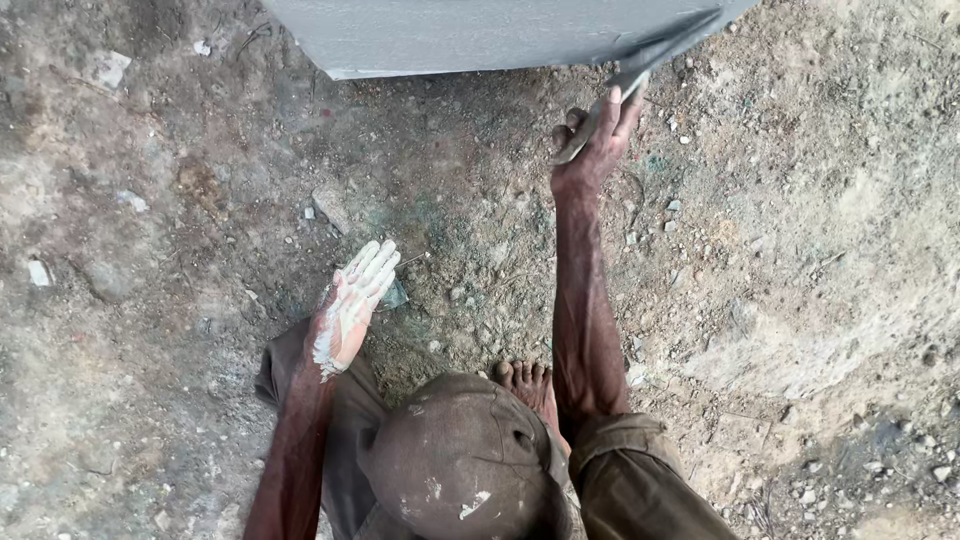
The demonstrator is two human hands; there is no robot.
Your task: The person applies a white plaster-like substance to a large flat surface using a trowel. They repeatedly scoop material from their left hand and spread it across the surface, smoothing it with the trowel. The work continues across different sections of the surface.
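My left hand (352, 303) hangs flat over the dirt, fingers straight and close together, smeared with white paste and holding nothing. My right hand (597, 143) reaches forward with its arm straight and grips the handle of a flat metal scraping blade (650, 55). The blade's thin edge lies against the lower right part of a smooth grey slab (450, 35) at the top of the view. A brown cap (465, 455) and olive clothing fill the bottom centre.
Bare toes (527, 380) show on the ground between the arms. The ground is rough brown dirt with small stones (672, 207), a few pale chips (38, 272) at the left, and a lighter packed patch (800, 340) at the right.
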